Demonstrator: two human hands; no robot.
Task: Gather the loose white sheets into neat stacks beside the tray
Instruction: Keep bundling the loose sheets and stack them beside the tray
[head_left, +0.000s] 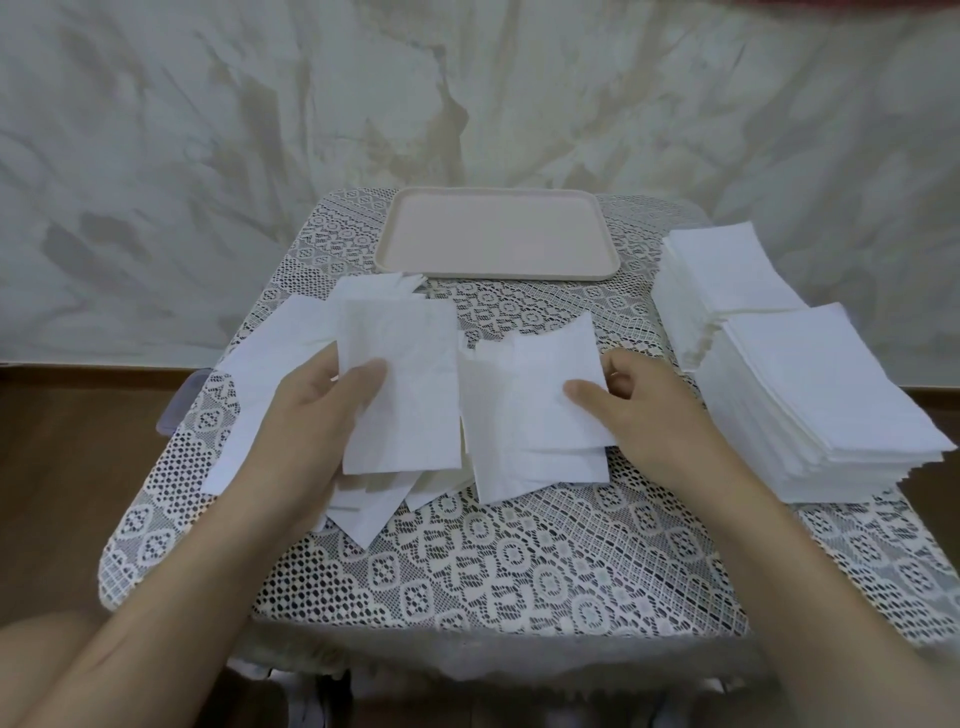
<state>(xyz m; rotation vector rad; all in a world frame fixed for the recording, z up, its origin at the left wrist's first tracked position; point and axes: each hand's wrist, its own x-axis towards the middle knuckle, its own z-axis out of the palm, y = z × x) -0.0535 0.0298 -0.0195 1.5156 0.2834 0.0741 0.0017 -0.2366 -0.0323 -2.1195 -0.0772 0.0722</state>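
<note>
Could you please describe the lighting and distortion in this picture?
Head view: soft, even light, faint shadows; the stacked sheets and loose sheets wash out, edges hard to separate; wide-angle bending curves the table edges; red blur in the top right corner.

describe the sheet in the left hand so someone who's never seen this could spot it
Find the pink tray at the far edge of the table. In front of its left corner lies a jumble of loose white sheets. The sheet meant is on top, pinched by the left hand, showing whole while its neighbours lie fanned beneath.
</note>
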